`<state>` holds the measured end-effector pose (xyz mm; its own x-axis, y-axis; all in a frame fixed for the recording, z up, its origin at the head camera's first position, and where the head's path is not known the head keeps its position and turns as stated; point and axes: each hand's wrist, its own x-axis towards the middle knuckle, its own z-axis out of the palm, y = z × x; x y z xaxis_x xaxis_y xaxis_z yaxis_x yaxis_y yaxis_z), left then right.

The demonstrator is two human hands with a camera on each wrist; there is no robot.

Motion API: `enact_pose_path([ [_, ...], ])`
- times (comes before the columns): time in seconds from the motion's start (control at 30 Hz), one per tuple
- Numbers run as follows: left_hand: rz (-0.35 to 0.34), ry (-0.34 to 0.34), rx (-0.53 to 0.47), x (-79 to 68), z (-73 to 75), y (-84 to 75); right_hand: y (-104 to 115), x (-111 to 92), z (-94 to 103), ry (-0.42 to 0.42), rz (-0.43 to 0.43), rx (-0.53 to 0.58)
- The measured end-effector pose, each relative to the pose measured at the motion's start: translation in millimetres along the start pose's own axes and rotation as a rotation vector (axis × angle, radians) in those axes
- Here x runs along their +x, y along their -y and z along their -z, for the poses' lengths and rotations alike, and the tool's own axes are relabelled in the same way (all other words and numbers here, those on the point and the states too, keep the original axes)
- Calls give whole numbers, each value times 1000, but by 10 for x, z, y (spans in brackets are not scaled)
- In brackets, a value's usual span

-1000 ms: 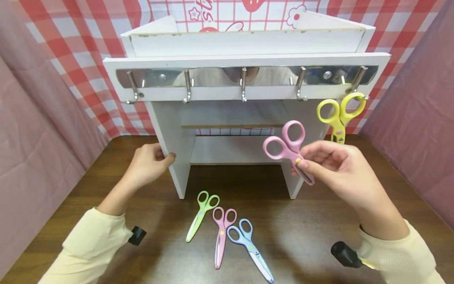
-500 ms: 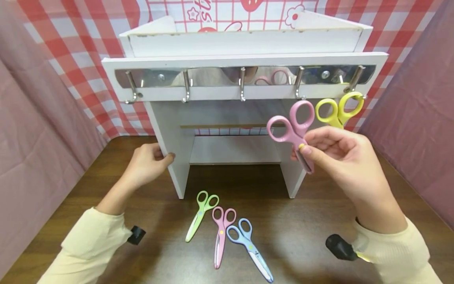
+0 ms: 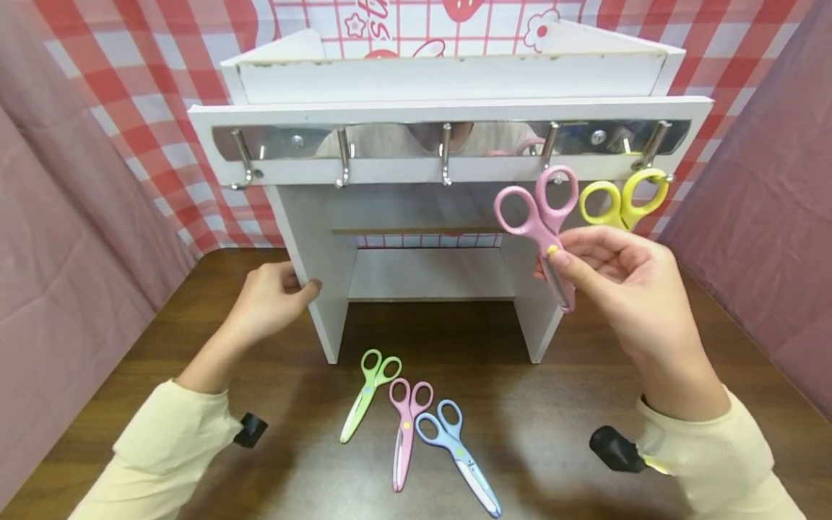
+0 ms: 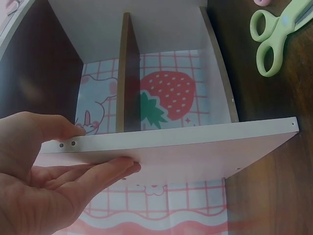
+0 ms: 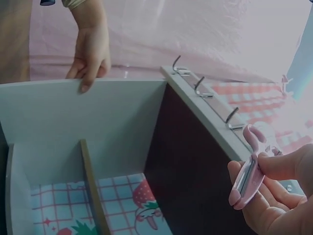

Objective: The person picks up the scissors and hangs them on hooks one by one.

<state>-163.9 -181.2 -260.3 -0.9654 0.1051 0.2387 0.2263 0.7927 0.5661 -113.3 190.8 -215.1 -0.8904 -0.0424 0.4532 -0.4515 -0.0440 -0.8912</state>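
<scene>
My right hand [image 3: 630,289] pinches a pair of pink scissors [image 3: 543,228] near the yellow pivot, thumb in front. Their handle loops point up and the blades down; the right loop overlaps the tip of the fourth hook [image 3: 551,148] in the head view. The right wrist view shows the pink scissors [image 5: 253,176] between thumb and fingers, beside the hook rail. On the left, my left hand [image 3: 269,300] grips the edge of the white shelf's side panel [image 3: 305,253], thumb on one face and fingers on the other, as the left wrist view shows on the panel [image 4: 186,134].
Yellow scissors [image 3: 625,215] hang by a loop from the rightmost hook, partly hidden behind my right hand. Green scissors [image 3: 367,383], other pink scissors [image 3: 404,426] and blue scissors [image 3: 458,451] lie on the wooden table [image 3: 292,462]. Several metal hooks line the shelf's front rail [image 3: 390,141].
My right hand has lifted the pink scissors up and slightly right, from below the rail to the height of the fourth hook's tip. My left hand stays on the panel.
</scene>
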Motion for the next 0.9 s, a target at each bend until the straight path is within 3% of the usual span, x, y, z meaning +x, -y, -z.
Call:
enact_pose_path([
  [0.23, -11, -9, 2, 0, -8, 14, -102, -3, -11, 10, -32, -31],
  [0.43, -8, -12, 0, 4, -2, 12, -256, -36, -7, 96, -69, -65],
  [0.6, -7, -11, -4, 8, 3, 5, -407, -84, -8, 142, -106, -160],
  [0.9, -7, -10, -8, 1, -5, 12, -731, -244, -193, 374, -165, -414],
])
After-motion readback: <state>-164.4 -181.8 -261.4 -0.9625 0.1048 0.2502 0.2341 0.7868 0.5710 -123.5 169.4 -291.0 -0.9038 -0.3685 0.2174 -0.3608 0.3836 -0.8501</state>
